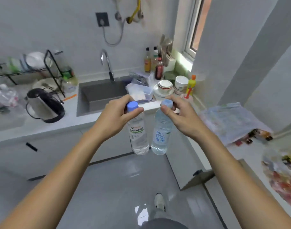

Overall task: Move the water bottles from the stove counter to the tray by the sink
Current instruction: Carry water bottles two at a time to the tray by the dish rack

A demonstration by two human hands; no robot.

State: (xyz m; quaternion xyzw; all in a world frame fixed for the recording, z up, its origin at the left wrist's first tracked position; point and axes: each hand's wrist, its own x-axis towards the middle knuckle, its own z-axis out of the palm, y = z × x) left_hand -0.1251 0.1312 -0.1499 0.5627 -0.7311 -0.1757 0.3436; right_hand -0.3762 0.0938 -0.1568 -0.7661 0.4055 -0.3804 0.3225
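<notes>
Kitchen sink counter, two water bottles, left grip clamped on one, right grip on other

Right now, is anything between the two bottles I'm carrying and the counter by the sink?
Nothing visible. The left hand and right hand hold the bottles over open floor. No tray is clearly visible; the kettle sits left of the sink.

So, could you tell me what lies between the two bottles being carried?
Nothing: in the head view, left bottle and right bottle hang side by side, with only cabinet front behind the gap.
</notes>
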